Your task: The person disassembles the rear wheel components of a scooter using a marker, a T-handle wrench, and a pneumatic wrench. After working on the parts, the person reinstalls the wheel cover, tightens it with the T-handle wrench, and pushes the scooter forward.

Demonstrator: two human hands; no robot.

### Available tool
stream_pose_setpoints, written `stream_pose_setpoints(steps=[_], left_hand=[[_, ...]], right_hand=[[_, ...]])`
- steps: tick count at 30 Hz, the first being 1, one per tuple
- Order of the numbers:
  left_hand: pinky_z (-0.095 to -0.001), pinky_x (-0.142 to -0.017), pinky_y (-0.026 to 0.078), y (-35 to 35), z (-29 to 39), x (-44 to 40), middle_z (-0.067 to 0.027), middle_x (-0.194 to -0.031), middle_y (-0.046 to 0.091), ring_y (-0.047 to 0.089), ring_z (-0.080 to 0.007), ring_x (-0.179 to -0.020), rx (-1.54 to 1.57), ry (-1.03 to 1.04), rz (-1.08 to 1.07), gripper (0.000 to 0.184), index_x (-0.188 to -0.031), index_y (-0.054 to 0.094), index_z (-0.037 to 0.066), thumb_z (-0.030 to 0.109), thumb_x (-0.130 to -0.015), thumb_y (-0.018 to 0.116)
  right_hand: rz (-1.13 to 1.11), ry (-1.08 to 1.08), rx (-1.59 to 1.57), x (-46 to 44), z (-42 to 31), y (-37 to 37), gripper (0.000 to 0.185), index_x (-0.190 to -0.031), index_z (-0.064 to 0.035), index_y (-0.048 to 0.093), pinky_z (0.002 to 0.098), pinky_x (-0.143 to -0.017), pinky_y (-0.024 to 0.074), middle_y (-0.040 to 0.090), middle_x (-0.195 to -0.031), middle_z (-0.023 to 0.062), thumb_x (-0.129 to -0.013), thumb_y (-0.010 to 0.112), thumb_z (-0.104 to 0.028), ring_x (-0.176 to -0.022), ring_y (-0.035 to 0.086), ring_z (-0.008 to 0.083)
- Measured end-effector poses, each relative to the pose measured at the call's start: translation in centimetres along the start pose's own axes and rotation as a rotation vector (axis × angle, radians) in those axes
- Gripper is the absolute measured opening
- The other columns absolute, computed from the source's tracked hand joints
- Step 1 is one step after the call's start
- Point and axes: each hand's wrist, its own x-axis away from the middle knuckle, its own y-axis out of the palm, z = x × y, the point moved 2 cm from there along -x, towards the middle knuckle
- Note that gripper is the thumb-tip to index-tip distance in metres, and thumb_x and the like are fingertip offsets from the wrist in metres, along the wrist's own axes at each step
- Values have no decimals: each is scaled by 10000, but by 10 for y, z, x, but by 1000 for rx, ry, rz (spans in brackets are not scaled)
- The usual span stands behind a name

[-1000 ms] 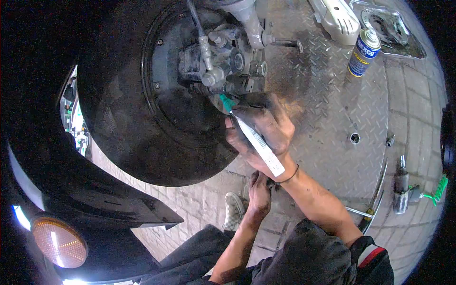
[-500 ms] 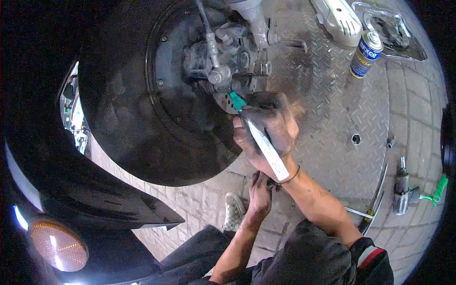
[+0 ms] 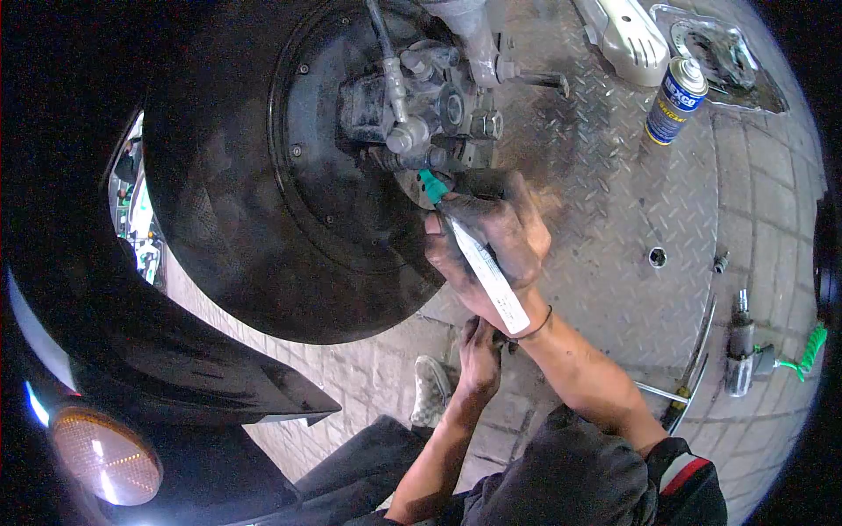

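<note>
My right hand (image 3: 495, 228), blackened with grime, is closed around a white tube (image 3: 491, 276) with a green tip (image 3: 432, 187). That tip is at the lower edge of the brake caliper (image 3: 399, 105), beside the black wheel (image 3: 219, 202). Whether it touches the metal I cannot tell. Lower down, behind the right wrist, my left hand (image 3: 480, 359) has its fingers curled against something dark and small that I cannot make out.
A spray can (image 3: 676, 101) stands on the metal plate (image 3: 614, 298) near a silver cover (image 3: 627, 39). A socket (image 3: 657, 257) lies on the plate. At the right is an air tool (image 3: 741, 351) with a green coiled hose (image 3: 814, 351). An orange lamp (image 3: 107, 454) is lower left.
Over the last second, my right hand and the tube have shifted slightly right in view, as has the caliper. Since half a second ago, the green tip has moved slightly left. My left hand stays put.
</note>
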Motion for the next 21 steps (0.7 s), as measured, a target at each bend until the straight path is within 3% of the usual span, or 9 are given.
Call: stream_pose_setpoints(steps=[5, 7, 11, 13, 21], left_hand=[[-486, -927, 433, 3, -5, 0, -220, -1157, 586, 490, -446, -1093, 53, 0, -47, 425, -1212, 550, 8, -54, -815, 411], [-487, -916, 435, 3, -3, 0, -221, -1147, 592, 497, -441, -1088, 1, 84, 70, 399, -1189, 558, 6, -55, -819, 420], [-495, -918, 432, -1, 2, -1, -217, -1150, 595, 500, -443, -1085, -28, 78, 41, 384, -1181, 559, 2, -50, -829, 414], [-496, -946, 423, 0, 1, -2, -228, -1179, 586, 495, -454, -1090, 21, -64, 4, 421, -1227, 549, 2, -49, -834, 407], [-489, -997, 402, -1, -1, -1, -252, -1248, 556, 480, -459, -1147, 41, -73, -51, 504, -1312, 520, 15, -58, -830, 392]], right_hand=[[19, -157, 139, -6, 0, 2, 340, -974, -81, 694, 346, -590, 557, 667, -932, 136, -661, 824, -59, -722, 687, 273], [34, -155, 121, -5, 2, 5, 329, -963, -85, 696, 354, -594, 553, 669, -905, 142, -662, 828, -75, -715, 676, 295], [31, -131, 84, -3, 2, 6, 323, -960, -88, 697, 354, -592, 551, 667, -881, 139, -664, 827, -71, -711, 674, 289], [62, -121, 86, -4, 3, 5, 327, -958, -81, 694, 353, -586, 552, 663, -895, 135, -660, 829, -74, -719, 678, 289], [63, -169, 86, -2, 8, 0, 372, -1009, -67, 679, 335, -598, 564, 662, -916, 122, -670, 830, -89, -716, 688, 238]])
